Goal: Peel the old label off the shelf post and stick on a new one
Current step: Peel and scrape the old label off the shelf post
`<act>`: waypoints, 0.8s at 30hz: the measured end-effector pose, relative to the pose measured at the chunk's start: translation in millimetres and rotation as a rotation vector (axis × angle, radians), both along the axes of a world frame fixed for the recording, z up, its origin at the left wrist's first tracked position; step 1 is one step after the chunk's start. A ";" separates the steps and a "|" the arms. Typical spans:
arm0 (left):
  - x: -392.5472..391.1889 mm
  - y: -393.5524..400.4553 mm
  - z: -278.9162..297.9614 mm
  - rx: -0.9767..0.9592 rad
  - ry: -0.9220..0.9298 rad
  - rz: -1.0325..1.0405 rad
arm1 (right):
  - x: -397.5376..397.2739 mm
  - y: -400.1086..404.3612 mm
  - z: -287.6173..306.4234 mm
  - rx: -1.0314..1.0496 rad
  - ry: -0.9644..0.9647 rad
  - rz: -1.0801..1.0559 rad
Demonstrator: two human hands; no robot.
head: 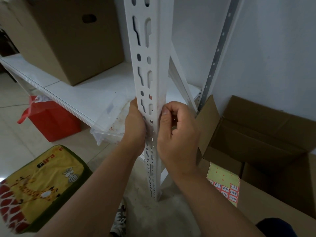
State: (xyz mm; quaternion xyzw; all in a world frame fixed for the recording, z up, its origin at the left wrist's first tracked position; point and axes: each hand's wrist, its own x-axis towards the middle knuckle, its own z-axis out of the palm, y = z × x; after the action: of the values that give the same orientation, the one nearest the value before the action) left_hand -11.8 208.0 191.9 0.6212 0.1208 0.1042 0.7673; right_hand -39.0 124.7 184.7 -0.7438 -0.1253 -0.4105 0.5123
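Observation:
A white slotted shelf post (150, 53) rises through the middle of the head view. My left hand (135, 124) wraps its left edge at about shelf height. My right hand (176, 134) has curled fingers, and its thumb presses on the post's right face, where a faint pinkish patch shows. No label is plainly visible on the post; the spot under my fingers is hidden. A sheet of red-bordered handwritten labels (225, 190) on yellow-green backing lies on a closed cardboard box at the lower right.
A large cardboard box (68, 40) stands on the white shelf (95, 93). Under the shelf are a clear plastic bin (109, 129) and a red bag (51, 118). An open carton (253, 134) stands by the wall at right. A giraffe-print cushion (37, 185) lies on the floor at left.

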 end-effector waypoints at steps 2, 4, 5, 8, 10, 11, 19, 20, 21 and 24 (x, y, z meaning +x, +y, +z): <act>0.5 -0.6 -0.6 -0.022 -0.009 -0.010 | -1.1 0.9 -1.4 -0.001 -0.005 0.000; 0.7 -1.2 -1.1 -0.026 -0.022 -0.020 | -1.9 1.2 -2.4 -0.001 -0.006 -0.002; 0.4 -1.4 -0.9 -0.028 -0.028 -0.025 | -2.1 1.2 -2.7 0.001 -0.005 -0.002; 0.9 -1.3 -0.6 -0.034 -0.036 -0.033 | -2.5 1.1 -3.4 0.005 0.008 0.012; 1.1 -1.3 -0.9 -0.051 -0.041 -0.036 | -2.8 1.2 -3.3 0.010 0.023 0.026; 1.0 -1.6 -1.0 -0.052 -0.038 -0.034 | -3.1 0.9 -3.2 0.015 0.032 0.035; 2.6 2.8 -5.6 0.037 -0.034 -0.033 | -3.9 -6.1 -1.6 0.137 0.142 0.188; 2.3 3.3 -5.8 0.047 -0.033 -0.029 | -4.8 -6.2 -1.5 0.194 0.184 0.215; 1.9 3.4 -5.7 0.051 -0.027 -0.021 | -5.8 -6.1 -1.3 0.250 0.219 0.229; 0.8 2.3 -3.8 0.056 -0.012 -0.002 | -5.9 -5.7 0.2 0.309 0.231 0.218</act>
State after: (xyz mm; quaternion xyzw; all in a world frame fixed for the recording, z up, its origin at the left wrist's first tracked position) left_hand -11.0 210.3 188.1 0.6419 0.1129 0.1105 0.7503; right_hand -44.9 119.0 185.0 -0.6807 -0.0812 -0.2791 0.6725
